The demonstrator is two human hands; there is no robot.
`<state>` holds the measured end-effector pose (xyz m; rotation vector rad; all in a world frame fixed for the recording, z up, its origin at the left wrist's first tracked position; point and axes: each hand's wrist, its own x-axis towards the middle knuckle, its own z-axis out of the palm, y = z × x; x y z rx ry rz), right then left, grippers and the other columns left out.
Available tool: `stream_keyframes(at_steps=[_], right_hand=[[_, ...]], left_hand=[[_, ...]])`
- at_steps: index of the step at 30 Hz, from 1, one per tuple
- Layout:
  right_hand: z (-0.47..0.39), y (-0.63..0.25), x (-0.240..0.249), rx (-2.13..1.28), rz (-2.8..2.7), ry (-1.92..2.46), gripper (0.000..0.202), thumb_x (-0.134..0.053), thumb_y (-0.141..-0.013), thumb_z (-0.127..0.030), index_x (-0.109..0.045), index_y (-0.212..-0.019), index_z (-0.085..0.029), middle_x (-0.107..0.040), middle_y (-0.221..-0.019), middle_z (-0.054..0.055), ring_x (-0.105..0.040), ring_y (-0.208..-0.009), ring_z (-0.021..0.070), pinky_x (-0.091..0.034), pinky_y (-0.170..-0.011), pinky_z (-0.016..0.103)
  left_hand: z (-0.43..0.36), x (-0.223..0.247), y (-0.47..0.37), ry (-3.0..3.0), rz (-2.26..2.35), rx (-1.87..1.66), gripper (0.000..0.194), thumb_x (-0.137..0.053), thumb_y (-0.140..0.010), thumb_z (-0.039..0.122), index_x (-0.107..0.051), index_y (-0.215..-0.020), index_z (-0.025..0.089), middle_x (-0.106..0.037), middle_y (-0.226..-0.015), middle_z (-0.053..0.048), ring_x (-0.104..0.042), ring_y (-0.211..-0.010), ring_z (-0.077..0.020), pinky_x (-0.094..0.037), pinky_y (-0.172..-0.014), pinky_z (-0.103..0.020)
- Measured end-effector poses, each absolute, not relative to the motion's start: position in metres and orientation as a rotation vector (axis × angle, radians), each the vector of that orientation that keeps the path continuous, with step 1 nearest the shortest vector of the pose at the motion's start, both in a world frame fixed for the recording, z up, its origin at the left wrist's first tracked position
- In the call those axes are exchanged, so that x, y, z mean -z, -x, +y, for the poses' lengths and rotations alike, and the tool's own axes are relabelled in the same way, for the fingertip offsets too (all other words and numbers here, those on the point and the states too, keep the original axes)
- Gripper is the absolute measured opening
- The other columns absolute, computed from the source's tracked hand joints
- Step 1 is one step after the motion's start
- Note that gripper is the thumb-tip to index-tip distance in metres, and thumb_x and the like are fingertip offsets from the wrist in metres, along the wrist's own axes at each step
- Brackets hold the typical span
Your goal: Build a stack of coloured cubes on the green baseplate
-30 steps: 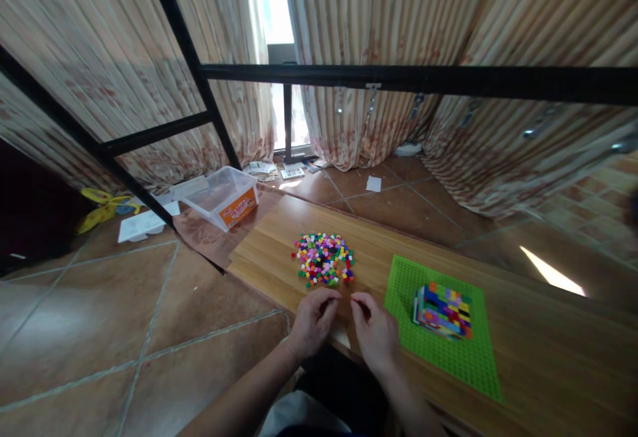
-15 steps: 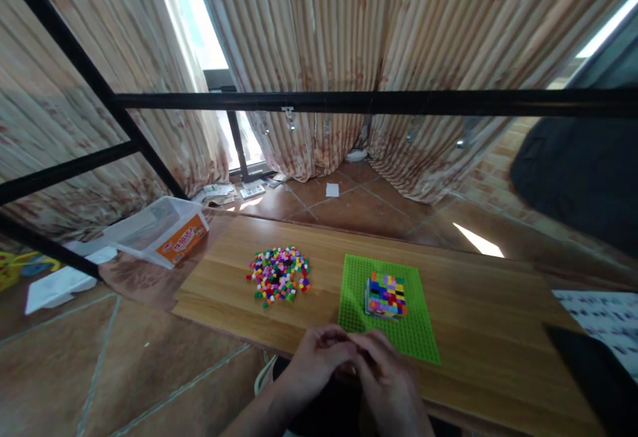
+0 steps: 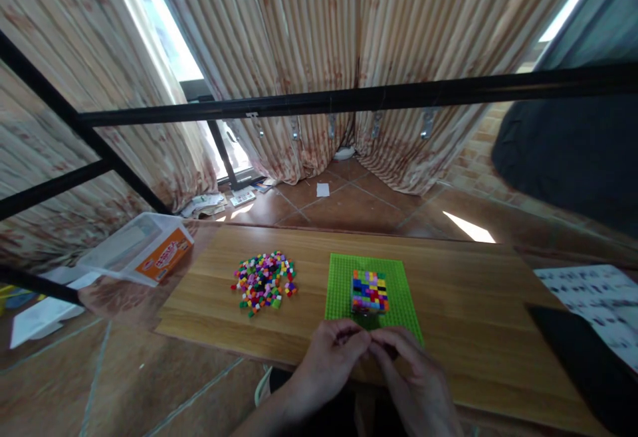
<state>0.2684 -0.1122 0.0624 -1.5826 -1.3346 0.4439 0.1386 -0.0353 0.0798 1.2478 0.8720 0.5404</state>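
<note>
A green baseplate [image 3: 339, 291] lies on the wooden table, bearing a block [image 3: 369, 292] built of many-coloured small bricks. Left of it is a loose pile of small coloured bricks [image 3: 264, 281]. My left hand [image 3: 331, 357] and my right hand [image 3: 411, 370] meet fingertip to fingertip at the table's near edge, just below the baseplate. Both are closed in a pinch; whatever is between the fingers is too small and hidden to make out.
A clear plastic box [image 3: 134, 251] with an orange label stands left of the table [image 3: 463, 304]. A black flat object [image 3: 573, 350] and a printed sheet [image 3: 593, 297] lie at the right. A black metal bar [image 3: 309, 103] crosses beyond the table.
The view has shifted and tilted a little. My hands have moved slightly right relative to the baseplate, with fingertips still together. The block and the pile look unchanged.
</note>
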Motion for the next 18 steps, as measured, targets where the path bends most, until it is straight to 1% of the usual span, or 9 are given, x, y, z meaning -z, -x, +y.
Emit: stream_keyframes(at_steps=[4, 7, 10, 15, 18], right_hand=[[-0.112, -0.278, -0.066, -0.452, -1.319, 1.583, 0.020, -0.057, -0.090, -0.039, -0.072, -0.090, -0.027, -0.070, -0.087, 0.004, -0.068, -0.079, 0.0159, -0.054, -0.070, 0.024], [-0.108, -0.290, -0.062, -0.424, -1.290, 1.587, 0.020, -0.059, -0.089, -0.040, -0.073, -0.091, -0.026, -0.070, -0.088, 0.004, -0.067, -0.081, 0.0162, -0.054, -0.071, 0.025], [-0.096, -0.307, -0.055, -0.333, -1.179, 1.613, 0.020, -0.061, -0.088, -0.041, -0.072, -0.091, -0.024, -0.070, -0.090, 0.004, -0.066, -0.083, 0.0166, -0.053, -0.073, 0.026], [-0.065, -0.329, -0.045, -0.264, -1.081, 1.675, 0.025, -0.061, -0.087, -0.045, -0.073, -0.089, -0.022, -0.069, -0.091, 0.005, -0.064, -0.085, 0.0181, -0.051, -0.074, 0.030], [-0.052, -0.329, -0.042, -0.249, -1.101, 1.665, 0.027, -0.059, -0.087, -0.045, -0.074, -0.089, -0.022, -0.069, -0.092, 0.005, -0.064, -0.084, 0.0182, -0.051, -0.075, 0.031]], left_hand=[[-0.033, -0.084, -0.148, -1.274, 0.836, -0.539, 0.025, -0.060, -0.081, 0.034, -0.067, -0.066, 0.015, -0.057, -0.060, 0.002, -0.047, -0.059, -0.0099, -0.037, -0.060, -0.022], [-0.031, -0.089, -0.151, -1.362, 0.831, -0.547, 0.031, -0.059, -0.084, 0.039, -0.067, -0.067, 0.014, -0.057, -0.061, 0.002, -0.047, -0.060, -0.0101, -0.036, -0.058, -0.022], [-0.020, -0.096, -0.151, -1.458, 0.861, -0.617, 0.034, -0.056, -0.088, 0.043, -0.068, -0.074, 0.014, -0.058, -0.063, 0.001, -0.049, -0.061, -0.0108, -0.037, -0.058, -0.022], [0.023, -0.101, -0.158, -1.646, 1.060, -0.819, 0.022, -0.055, -0.088, 0.032, -0.070, -0.086, 0.015, -0.066, -0.078, -0.001, -0.056, -0.070, -0.0135, -0.044, -0.067, -0.024], [0.049, -0.095, -0.172, -1.723, 0.997, -0.809, 0.018, -0.054, -0.087, 0.025, -0.069, -0.093, 0.017, -0.069, -0.089, -0.002, -0.061, -0.083, -0.0153, -0.047, -0.077, -0.025]])
